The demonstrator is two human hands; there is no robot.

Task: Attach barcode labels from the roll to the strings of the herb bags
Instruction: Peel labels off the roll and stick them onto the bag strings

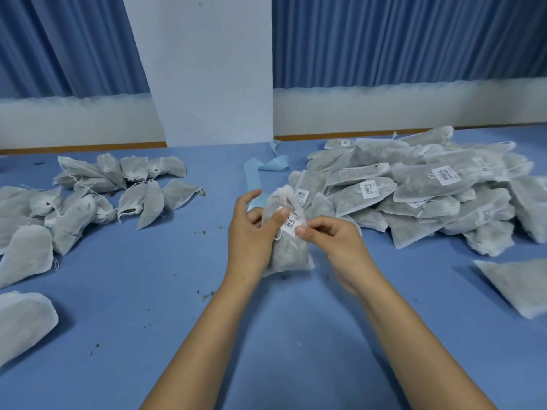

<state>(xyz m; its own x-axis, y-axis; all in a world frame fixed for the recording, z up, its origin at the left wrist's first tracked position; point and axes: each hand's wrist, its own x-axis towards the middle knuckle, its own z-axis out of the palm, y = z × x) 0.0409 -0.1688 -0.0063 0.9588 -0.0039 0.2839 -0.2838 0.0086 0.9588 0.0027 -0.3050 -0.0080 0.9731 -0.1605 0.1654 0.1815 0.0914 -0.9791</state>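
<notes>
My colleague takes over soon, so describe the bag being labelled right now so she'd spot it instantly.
On the blue table, before the white pillar, between the unlabelled heap and the labelled pile, is one herb bag. Unlike its neighbours, it is held in the left hand while the right hand pinches its barcode label.

Pleated blue curtains (414,39), white pillar (201,69) — blue tabletop (133,321)
</notes>
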